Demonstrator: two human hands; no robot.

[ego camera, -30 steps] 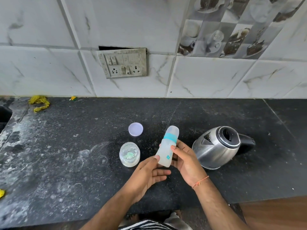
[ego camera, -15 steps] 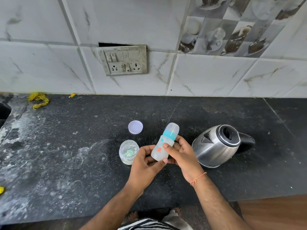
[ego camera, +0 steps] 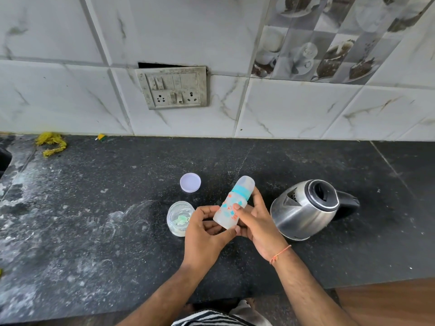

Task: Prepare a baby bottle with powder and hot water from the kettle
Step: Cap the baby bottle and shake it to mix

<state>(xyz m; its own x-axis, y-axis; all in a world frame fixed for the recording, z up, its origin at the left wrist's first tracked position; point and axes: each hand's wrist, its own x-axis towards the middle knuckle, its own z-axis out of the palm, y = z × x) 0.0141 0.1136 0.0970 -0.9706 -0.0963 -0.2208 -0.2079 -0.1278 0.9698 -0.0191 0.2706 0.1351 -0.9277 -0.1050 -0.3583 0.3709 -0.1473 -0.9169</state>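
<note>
A translucent baby bottle with a teal collar and a clear cap is tilted, top pointing up and right, above the dark counter. My left hand grips its lower end and my right hand holds its body from the right, thumb on the printed side. An open glass jar with pale powder and a green scoop inside stands just left of my left hand. Its pale lilac lid lies behind it. A steel electric kettle with a black lid and handle stands to the right of my right hand.
A switch and socket plate is set in the tiled wall behind. Yellow scraps lie at the counter's back left. The left part of the counter carries white dusty smears. The counter's front edge runs near my forearms, with wooden floor at lower right.
My left hand came up from under the bottle and closed on its lower end. The bottle was turned, so its orange and teal print now faces up.
</note>
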